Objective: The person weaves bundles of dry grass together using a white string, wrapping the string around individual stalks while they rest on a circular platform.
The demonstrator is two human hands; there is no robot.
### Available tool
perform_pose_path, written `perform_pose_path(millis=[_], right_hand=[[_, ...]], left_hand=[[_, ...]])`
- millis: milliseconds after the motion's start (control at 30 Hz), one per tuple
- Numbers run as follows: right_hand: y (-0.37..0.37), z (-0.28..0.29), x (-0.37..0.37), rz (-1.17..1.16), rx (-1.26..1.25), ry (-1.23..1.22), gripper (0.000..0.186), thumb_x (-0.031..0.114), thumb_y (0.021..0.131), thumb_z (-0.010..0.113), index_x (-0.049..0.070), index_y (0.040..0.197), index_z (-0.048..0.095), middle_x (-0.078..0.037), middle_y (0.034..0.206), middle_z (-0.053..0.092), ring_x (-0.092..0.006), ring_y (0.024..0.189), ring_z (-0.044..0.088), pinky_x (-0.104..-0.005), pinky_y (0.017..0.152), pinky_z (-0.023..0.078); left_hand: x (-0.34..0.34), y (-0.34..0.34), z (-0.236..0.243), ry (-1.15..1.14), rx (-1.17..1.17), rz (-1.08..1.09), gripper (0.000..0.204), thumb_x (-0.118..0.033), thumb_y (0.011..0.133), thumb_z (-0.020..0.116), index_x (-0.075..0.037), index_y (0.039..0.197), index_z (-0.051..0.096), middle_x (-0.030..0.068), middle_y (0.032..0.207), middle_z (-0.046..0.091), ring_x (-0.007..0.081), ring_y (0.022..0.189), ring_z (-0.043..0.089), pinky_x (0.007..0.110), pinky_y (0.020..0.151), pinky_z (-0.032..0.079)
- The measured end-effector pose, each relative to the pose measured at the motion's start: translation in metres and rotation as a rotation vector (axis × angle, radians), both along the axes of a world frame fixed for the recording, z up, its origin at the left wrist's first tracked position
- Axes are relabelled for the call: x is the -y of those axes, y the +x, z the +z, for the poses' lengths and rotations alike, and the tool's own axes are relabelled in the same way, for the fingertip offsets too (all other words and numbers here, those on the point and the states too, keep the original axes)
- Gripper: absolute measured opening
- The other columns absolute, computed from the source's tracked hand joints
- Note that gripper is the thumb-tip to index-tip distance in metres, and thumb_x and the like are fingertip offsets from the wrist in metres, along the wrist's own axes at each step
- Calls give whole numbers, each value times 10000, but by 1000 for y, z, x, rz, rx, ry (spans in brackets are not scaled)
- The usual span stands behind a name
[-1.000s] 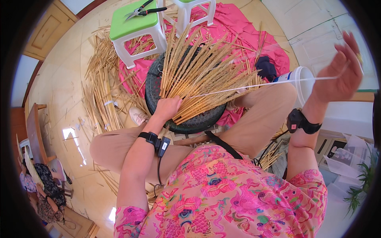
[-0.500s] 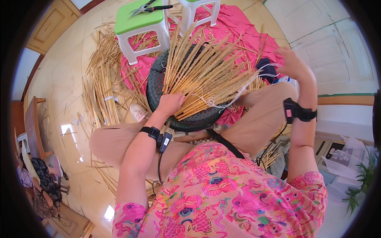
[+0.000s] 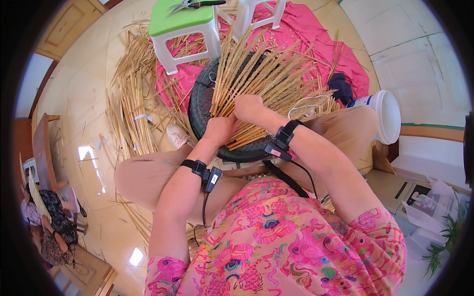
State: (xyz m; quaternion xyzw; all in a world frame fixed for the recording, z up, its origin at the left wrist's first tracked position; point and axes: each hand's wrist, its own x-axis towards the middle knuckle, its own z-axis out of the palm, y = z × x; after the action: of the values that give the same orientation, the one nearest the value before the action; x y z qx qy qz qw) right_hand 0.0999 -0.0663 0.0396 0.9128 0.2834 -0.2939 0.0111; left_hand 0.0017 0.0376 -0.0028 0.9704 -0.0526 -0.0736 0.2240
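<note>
Pink cloth is spreading upper centre; left hand and right hand are each closing their grip on the straw bundle.

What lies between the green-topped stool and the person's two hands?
In the head view, the fanned bundle of straw stalks on the black tyre fills the stretch from the green-topped stool to the left hand and right hand.

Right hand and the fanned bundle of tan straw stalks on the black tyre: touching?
Touching. Head view: the right hand presses down on the fanned bundle of tan straw stalks, no gap visible.
</note>
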Motion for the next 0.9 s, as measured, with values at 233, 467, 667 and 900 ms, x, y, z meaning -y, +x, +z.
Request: perform_pose_path(millis=[233,467,667,900], right_hand=[[15,-6,-1,152,-159,-81,223,126,764,578,12,931,672,-183,941,669,-318,912,646,-385,750,520],[-8,-38,17,58,241,533,112,95,796,527,16,819,602,-171,855,617,-343,847,619,-434,748,505],[34,-32,-25,-272,436,623,114,73,791,526,-4,820,605,-202,829,614,-368,814,628,-444,750,508],[102,57,-35,-417,-127,691,275,211,924,456,-25,826,561,-159,769,639,-230,638,641,-341,528,503]], left_hand=[[-2,-1,-6,-22,49,-25,292,-351,928,462,-93,983,589,164,661,625,347,614,623,453,546,487],[-8,1,-8,-54,104,-54,273,-315,915,475,-60,899,571,157,639,616,334,605,625,444,534,485],[5,-8,-8,-8,65,-204,225,-281,906,484,-72,838,534,140,597,595,345,573,612,455,508,475],[-6,-1,-14,57,108,-93,243,-292,916,478,-80,804,516,125,567,588,318,547,613,433,481,464]])
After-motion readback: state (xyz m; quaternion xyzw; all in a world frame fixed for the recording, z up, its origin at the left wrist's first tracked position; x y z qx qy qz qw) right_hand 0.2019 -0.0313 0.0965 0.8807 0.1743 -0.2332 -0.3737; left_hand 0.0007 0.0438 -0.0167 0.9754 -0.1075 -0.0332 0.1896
